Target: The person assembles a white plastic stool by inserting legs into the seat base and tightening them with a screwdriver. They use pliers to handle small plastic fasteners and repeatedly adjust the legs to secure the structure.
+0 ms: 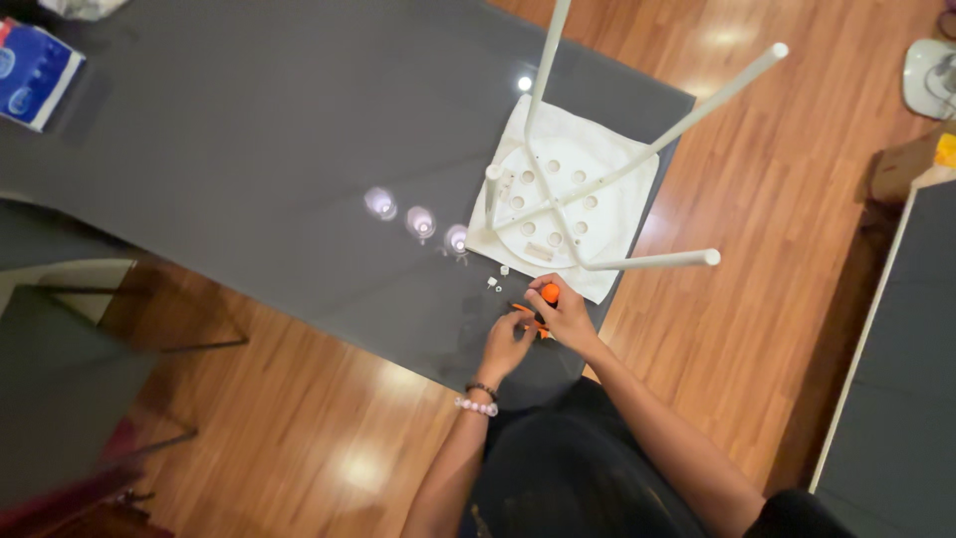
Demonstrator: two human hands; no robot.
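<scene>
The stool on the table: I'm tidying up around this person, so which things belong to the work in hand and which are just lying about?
In use:
- upturned white stool on a white cloth
- orange-handled tool, held by right hand and left hand
- small white fittings beside the hands

Lying about:
- blue and white packet at the table's far corner
- white fan base on the floor

One head camera looks steeply down, high above the table (249,149).
</scene>
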